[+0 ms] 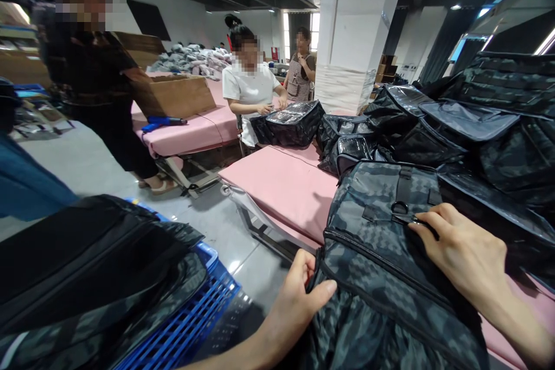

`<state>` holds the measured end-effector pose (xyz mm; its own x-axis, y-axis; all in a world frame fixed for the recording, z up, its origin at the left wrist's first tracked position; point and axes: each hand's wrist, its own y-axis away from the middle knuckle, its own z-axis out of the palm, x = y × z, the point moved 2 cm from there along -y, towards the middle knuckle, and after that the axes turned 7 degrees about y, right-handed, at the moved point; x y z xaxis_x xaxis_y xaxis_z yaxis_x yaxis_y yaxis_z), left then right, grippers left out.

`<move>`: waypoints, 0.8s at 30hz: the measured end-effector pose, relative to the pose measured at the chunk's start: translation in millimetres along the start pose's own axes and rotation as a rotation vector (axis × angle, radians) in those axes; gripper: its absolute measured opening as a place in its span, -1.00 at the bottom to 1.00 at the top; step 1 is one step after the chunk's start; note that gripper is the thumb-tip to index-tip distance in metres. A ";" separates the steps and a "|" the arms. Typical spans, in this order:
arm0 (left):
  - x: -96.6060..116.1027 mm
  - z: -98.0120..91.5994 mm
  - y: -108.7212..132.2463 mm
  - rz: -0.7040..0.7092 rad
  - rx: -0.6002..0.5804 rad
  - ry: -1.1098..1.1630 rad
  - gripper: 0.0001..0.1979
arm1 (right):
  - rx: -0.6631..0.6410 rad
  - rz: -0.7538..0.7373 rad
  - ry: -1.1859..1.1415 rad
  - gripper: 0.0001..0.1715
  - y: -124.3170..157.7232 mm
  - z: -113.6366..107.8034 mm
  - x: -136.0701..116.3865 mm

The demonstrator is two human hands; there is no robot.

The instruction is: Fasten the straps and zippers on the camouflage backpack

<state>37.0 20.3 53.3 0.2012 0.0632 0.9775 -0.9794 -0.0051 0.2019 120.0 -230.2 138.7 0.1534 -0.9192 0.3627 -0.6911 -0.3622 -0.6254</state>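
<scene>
Camo backpack lies nearest, draped over the near edge of the pink table, its lower part hanging off twd the floor. Behind it, a big pile of black bags; blue crate w/ more bags at left. Right hand pinches a small strap/puller by the top ring. Left hand clamps the bag's zip edge, thumb on top. Risk: bag's overhang could drag it off the table if the grip slackens; hard tug may snag the zip.

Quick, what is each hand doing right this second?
Left hand: closed, pinching the near edge of the camouflage bag.
Right hand: fingers pressed on the bag's top by the strap ring; whether it grips cannot be told.
</scene>
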 end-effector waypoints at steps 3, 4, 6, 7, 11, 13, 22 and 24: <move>-0.6 -0.4 -0.4 -0.002 0.007 -0.021 -0.78 | 0.023 0.013 -0.055 -0.58 -1.9 -3.3 4.1; -0.5 -0.5 -0.4 -0.004 0.006 -0.024 -0.78 | 0.023 0.020 -0.060 -0.55 -2.1 -4.4 5.5; -0.2 -0.7 -0.1 -0.004 0.007 -0.028 -0.78 | 0.006 0.030 -0.038 -0.52 -2.3 -5.6 6.4; -0.1 -0.9 0.1 -0.003 0.008 -0.027 -0.78 | -0.005 0.028 -0.021 -0.52 -2.4 -5.6 5.5; 0.1 -2.0 0.7 -0.001 0.008 -0.010 -0.78 | -0.012 -0.009 0.006 -0.59 -4.2 -4.9 -0.6; 0.5 -2.5 1.0 -0.001 0.021 -0.014 -0.77 | -0.011 -0.006 -0.006 -0.60 -5.0 -5.3 -0.3; -0.8 -4.4 1.7 0.035 0.019 -0.074 -0.79 | -0.008 -0.028 0.014 -0.63 -1.5 -5.1 -3.5; 6.0 -13.5 -1.7 0.052 -0.026 -0.187 -0.81 | 0.011 -0.045 -0.012 -0.66 -4.8 -6.3 -4.0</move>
<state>39.6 34.2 58.1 0.1479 -0.1229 0.9813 -0.9882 0.0225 0.1517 118.3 -223.8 144.6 0.1926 -0.9036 0.3827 -0.6755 -0.4050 -0.6162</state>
